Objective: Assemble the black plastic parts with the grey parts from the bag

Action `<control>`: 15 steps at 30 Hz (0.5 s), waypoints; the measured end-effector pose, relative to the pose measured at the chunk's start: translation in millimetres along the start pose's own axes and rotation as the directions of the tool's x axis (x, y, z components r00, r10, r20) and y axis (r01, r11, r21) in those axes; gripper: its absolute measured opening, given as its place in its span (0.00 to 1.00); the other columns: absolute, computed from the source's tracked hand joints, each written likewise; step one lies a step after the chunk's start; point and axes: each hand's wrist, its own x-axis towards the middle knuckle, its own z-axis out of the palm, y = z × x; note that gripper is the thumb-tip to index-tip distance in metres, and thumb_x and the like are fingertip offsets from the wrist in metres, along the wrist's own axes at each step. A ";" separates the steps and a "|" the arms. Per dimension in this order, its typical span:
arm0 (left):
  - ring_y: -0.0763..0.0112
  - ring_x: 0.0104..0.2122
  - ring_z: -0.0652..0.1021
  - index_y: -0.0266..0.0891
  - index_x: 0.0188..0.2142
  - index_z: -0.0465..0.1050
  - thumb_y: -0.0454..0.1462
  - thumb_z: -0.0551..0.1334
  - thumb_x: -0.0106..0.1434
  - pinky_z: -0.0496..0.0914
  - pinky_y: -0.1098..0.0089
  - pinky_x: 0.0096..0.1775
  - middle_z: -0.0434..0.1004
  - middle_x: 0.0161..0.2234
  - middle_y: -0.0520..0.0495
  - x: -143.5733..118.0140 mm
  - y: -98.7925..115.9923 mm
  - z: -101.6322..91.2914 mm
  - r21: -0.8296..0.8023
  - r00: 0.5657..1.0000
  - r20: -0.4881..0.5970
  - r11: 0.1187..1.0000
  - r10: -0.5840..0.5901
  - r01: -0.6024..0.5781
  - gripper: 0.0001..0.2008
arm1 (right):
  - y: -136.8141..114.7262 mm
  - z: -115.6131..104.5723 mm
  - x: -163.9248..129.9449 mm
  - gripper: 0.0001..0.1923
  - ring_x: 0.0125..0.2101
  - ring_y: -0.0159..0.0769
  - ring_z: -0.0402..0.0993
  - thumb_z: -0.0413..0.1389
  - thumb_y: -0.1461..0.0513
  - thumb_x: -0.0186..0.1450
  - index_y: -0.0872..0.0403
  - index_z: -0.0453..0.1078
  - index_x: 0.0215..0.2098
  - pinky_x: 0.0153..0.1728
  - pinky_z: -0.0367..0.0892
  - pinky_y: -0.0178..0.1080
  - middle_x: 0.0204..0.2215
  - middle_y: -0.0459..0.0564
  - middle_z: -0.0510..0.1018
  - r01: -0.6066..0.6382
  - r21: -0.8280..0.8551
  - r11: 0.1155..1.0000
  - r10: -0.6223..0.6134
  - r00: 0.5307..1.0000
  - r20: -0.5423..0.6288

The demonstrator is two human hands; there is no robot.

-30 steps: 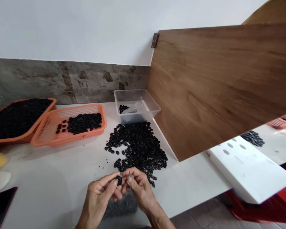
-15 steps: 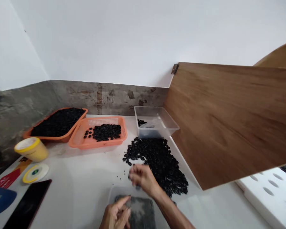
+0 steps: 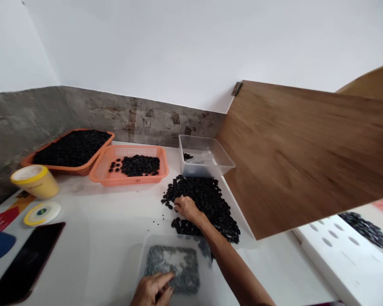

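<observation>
The right hand (image 3: 185, 208) lies palm-down on the near-left edge of the loose heap of small black oval rubber pieces (image 3: 207, 204) on the white tabletop (image 3: 108, 229); its fingers are curled down among the pieces, and whether they have closed on one yet cannot be told. This looks like the picking step: taking a fresh piece from the heap. The next move seems to call for pinching a single piece clear of its neighbours and carrying it back toward the body. The left hand (image 3: 153, 291) rests at the near rim of the shallow clear plastic tray of grey granular bits (image 3: 174, 267), fingertips bunched together and touching the tray's contents; what they pinch, if anything, is too small to see. That tray sits just nearer the body than the right hand. The black pieces are matt, flattish and bean-sized in look, many seeming ring-shaped, spread thin at the edges with a few strays just left of the right hand. Beyond the heap stands a clear plastic tub (image 3: 207, 158), and further left an orange mesh basket (image 3: 132, 166) holding more black pieces.
</observation>
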 end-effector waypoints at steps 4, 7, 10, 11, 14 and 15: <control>0.70 0.21 0.75 0.33 0.44 0.79 0.46 0.51 0.67 0.70 0.73 0.28 0.78 0.25 0.41 -3.6 7.4 -0.3 0.009 0.997 0.037 0.998 -0.061 0.061 0.23 | 4.2 5.9 5.6 0.11 0.42 0.38 0.74 0.55 0.58 0.68 0.59 0.71 0.41 0.47 0.67 0.48 0.40 0.51 0.76 0.014 -0.200 0.980 0.007 0.995 0.101; 0.71 0.19 0.74 0.32 0.45 0.79 0.46 0.50 0.67 0.69 0.74 0.25 0.77 0.24 0.41 -2.2 12.6 -0.5 -0.003 0.991 0.091 0.995 -0.099 0.100 0.24 | 4.9 5.1 -0.1 0.11 0.45 0.40 0.72 0.54 0.58 0.68 0.59 0.71 0.42 0.50 0.65 0.50 0.42 0.52 0.76 0.107 -0.261 0.959 -0.069 0.986 0.150; 0.70 0.21 0.75 0.34 0.42 0.80 0.44 0.52 0.66 0.69 0.74 0.27 0.78 0.25 0.42 3.1 18.1 -2.7 0.043 0.983 0.156 0.995 -0.093 0.087 0.21 | 3.0 7.4 -7.6 0.11 0.45 0.40 0.72 0.56 0.58 0.66 0.58 0.71 0.41 0.51 0.62 0.49 0.41 0.51 0.76 0.254 -0.246 0.935 -0.198 0.953 0.229; 0.69 0.22 0.76 0.34 0.42 0.80 0.42 0.53 0.66 0.70 0.74 0.28 0.78 0.26 0.42 5.2 19.7 -3.7 0.074 0.979 0.182 0.994 -0.088 0.076 0.19 | 2.7 9.0 -9.0 0.11 0.44 0.39 0.72 0.58 0.58 0.65 0.58 0.72 0.40 0.51 0.62 0.49 0.40 0.50 0.76 0.295 -0.236 0.926 -0.233 0.938 0.258; 0.66 0.29 0.80 0.36 0.45 0.78 0.36 0.54 0.63 0.72 0.73 0.33 0.81 0.31 0.43 10.7 21.7 -6.1 0.189 0.951 0.292 0.981 -0.098 0.043 0.16 | 7.0 14.0 -9.4 0.08 0.40 0.38 0.73 0.59 0.60 0.64 0.59 0.72 0.37 0.49 0.63 0.47 0.38 0.49 0.77 0.350 -0.218 0.911 -0.277 0.912 0.303; 0.66 0.31 0.80 0.38 0.46 0.78 0.34 0.55 0.63 0.72 0.73 0.35 0.81 0.32 0.43 12.0 21.3 -6.4 0.231 0.939 0.326 0.972 -0.111 0.035 0.16 | 10.4 15.2 -8.8 0.07 0.39 0.37 0.73 0.58 0.61 0.64 0.59 0.72 0.36 0.48 0.64 0.47 0.37 0.49 0.77 0.348 -0.216 0.912 -0.276 0.912 0.304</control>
